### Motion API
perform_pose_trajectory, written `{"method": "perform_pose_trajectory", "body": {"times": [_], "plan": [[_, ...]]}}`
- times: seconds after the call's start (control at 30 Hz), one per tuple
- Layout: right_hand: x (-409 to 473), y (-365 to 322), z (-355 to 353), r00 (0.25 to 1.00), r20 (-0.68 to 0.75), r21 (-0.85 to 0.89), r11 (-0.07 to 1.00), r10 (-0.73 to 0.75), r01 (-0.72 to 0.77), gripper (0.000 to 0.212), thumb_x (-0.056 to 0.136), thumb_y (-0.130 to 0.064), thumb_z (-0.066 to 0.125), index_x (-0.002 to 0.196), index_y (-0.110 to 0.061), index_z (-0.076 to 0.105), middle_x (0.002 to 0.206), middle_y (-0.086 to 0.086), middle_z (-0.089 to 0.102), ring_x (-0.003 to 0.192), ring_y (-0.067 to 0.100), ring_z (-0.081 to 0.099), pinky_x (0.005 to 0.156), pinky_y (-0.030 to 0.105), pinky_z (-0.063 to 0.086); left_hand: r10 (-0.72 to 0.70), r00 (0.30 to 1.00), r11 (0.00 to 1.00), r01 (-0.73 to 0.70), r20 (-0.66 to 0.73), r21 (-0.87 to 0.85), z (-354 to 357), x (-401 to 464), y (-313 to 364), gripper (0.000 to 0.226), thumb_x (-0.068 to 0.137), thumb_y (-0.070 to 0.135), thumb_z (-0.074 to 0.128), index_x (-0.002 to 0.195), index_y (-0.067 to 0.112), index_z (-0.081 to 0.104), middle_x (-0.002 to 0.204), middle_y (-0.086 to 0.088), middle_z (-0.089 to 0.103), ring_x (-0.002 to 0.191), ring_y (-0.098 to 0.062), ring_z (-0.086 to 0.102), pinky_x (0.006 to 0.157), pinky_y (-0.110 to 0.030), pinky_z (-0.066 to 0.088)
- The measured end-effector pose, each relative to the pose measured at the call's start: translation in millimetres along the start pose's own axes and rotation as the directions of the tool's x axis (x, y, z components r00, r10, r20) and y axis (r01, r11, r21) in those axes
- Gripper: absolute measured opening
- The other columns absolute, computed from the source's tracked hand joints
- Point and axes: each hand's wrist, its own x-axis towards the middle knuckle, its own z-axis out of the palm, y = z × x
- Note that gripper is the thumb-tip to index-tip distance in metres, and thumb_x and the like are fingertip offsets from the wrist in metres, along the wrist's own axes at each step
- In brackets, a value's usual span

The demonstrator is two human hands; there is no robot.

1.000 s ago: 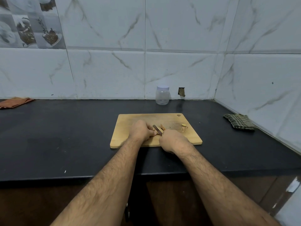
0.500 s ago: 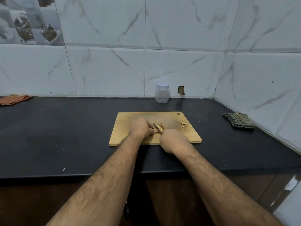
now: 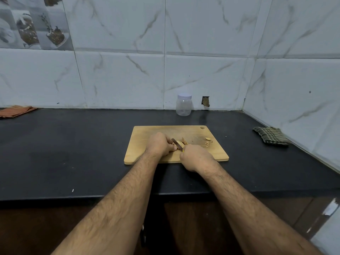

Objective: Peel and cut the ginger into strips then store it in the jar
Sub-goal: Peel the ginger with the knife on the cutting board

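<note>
A wooden cutting board (image 3: 147, 153) lies on the black counter in front of me. My left hand (image 3: 160, 144) holds a piece of ginger down on the board with curled fingers; most of the piece is hidden under them. My right hand (image 3: 196, 157) grips a small knife (image 3: 177, 143), whose blade points away and to the left across the ginger. Cut ginger pieces (image 3: 184, 141) lie just right of the blade. A few peel scraps (image 3: 208, 141) sit on the board's right side. The clear jar (image 3: 183, 107) with a white lid stands closed by the back wall.
A green checked cloth (image 3: 270, 138) lies at the right by the side wall. An orange cloth (image 3: 15, 111) lies at the far left back. Tiled walls close the counter at the back and right. The counter's front edge (image 3: 73, 196) runs below my forearms.
The knife blade has shifted slightly over the ginger and more cut pieces show beside it. Both hands stay at the same spot on the board.
</note>
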Motion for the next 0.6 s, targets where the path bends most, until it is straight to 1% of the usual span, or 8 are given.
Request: {"method": "perform_pose_trajectory", "body": {"times": [0.07, 0.13, 0.2, 0.3, 0.43, 0.53, 0.6], "plan": [[-1, -1, 1, 1.0, 0.006, -0.014, 1.0, 0.003, -0.002, 0.028, 0.101, -0.02, 0.045, 0.124, -0.014, 0.059, 0.107, 0.006, 0.061, 0.09, 0.023, 0.055, 0.074, 0.033, 0.046, -0.002, 1.0, 1.0, 0.002, 0.006, 0.007, 0, 0, 0, 0.02, 0.085, 0.033, 0.076, 0.102, 0.022, 0.078, 0.074, 0.006, 0.067, 0.077, -0.014, 0.061, 0.065, -0.024, 0.045], [-2, -3, 0, 1.0, 0.004, -0.033, 0.999, 0.0, 0.0, 0.027, 0.101, -0.019, 0.046, 0.122, -0.013, 0.06, 0.101, 0.005, 0.057, 0.089, 0.023, 0.056, 0.072, 0.033, 0.046, 0.001, 1.0, 1.0, -0.002, 0.005, 0.019, 0, 0, 0, 0.018, 0.086, 0.034, 0.075, 0.1, 0.022, 0.078, 0.07, 0.009, 0.062, 0.082, -0.016, 0.064, 0.063, -0.023, 0.041], [-5, -5, -2, 1.0, 0.001, -0.048, 0.999, -0.002, 0.002, 0.026, 0.1, -0.016, 0.045, 0.121, -0.012, 0.061, 0.104, 0.006, 0.059, 0.089, 0.023, 0.055, 0.073, 0.033, 0.046, 0.004, 1.0, 1.0, -0.004, 0.007, 0.03, 1, 1, 0, 0.018, 0.087, 0.035, 0.075, 0.1, 0.023, 0.079, 0.074, 0.008, 0.065, 0.08, -0.014, 0.062, 0.065, -0.024, 0.043], [-7, -8, -2, 1.0, -0.007, -0.051, 0.999, 0.004, -0.005, 0.027, 0.1, -0.014, 0.045, 0.122, -0.012, 0.061, 0.116, 0.007, 0.062, 0.091, 0.023, 0.054, 0.075, 0.032, 0.046, 0.003, 1.0, 0.999, -0.003, 0.014, 0.038, 0, 1, 0, 0.018, 0.087, 0.035, 0.075, 0.101, 0.024, 0.079, 0.085, 0.004, 0.073, 0.077, -0.012, 0.06, 0.069, -0.026, 0.049], [-10, -9, -1, 1.0, -0.015, -0.046, 0.999, 0.018, -0.019, 0.028, 0.099, -0.012, 0.045, 0.123, -0.013, 0.06, 0.119, 0.007, 0.062, 0.104, 0.024, 0.06, 0.076, 0.033, 0.047, -0.01, 1.0, 1.0, 0.01, 0.005, 0.005, 2, 3, -2, 0.017, 0.085, 0.034, 0.077, 0.098, 0.023, 0.079, 0.08, 0.006, 0.07, 0.074, -0.011, 0.06, 0.067, -0.025, 0.047], [-12, -10, 0, 1.0, -0.025, -0.059, 0.998, 0.019, -0.02, 0.029, 0.099, -0.011, 0.045, 0.123, -0.013, 0.06, 0.12, 0.007, 0.062, 0.106, 0.024, 0.06, 0.075, 0.033, 0.046, -0.019, 1.0, 1.0, 0.019, 0.001, 0.001, 2, 3, -2, 0.017, 0.084, 0.035, 0.077, 0.098, 0.024, 0.078, 0.082, 0.006, 0.07, 0.076, -0.011, 0.06, 0.066, -0.024, 0.045], [-13, -11, 0, 0.999, -0.026, -0.06, 0.998, 0.022, -0.023, 0.029, 0.099, -0.011, 0.046, 0.124, -0.013, 0.06, 0.12, 0.007, 0.062, 0.105, 0.024, 0.06, 0.075, 0.033, 0.046, -0.016, 1.0, 1.0, 0.016, -0.003, 0.002, 3, 2, -1, 0.017, 0.084, 0.034, 0.078, 0.097, 0.024, 0.078, 0.079, 0.007, 0.068, 0.08, -0.013, 0.063, 0.064, -0.024, 0.042]]}}
